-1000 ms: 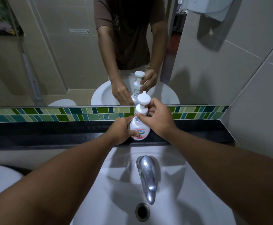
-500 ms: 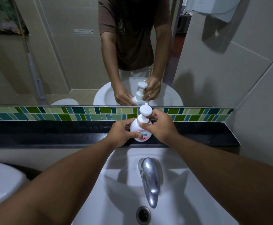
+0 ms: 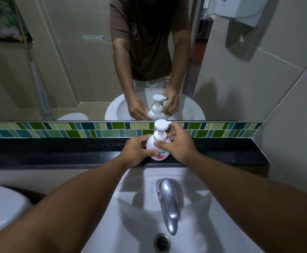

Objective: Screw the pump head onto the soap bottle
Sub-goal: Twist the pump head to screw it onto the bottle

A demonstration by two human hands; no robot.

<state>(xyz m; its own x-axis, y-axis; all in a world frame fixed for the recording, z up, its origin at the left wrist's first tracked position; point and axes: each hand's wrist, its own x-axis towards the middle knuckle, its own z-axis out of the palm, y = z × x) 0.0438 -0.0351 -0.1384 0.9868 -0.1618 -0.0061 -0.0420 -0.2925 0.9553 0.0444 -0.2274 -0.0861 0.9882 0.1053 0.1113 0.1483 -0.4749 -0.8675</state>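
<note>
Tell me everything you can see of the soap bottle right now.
The soap bottle is white, plastic-looking and rounded, with a pink and green label low on its front. It stands upright on the black ledge behind the sink, below the mirror. A white pump head sits on its neck, spout pointing right. The left hand wraps the body; the right hand pinches the pump collar.

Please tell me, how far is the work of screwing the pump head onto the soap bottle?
Done: the pump head sits upright on the soap bottle, which stands on the black ledge. In hand: the left hand grips the bottle body; the right hand holds the pump collar. Left: whether the thread is fully tight cannot be seen; the final turns probably remain.
</note>
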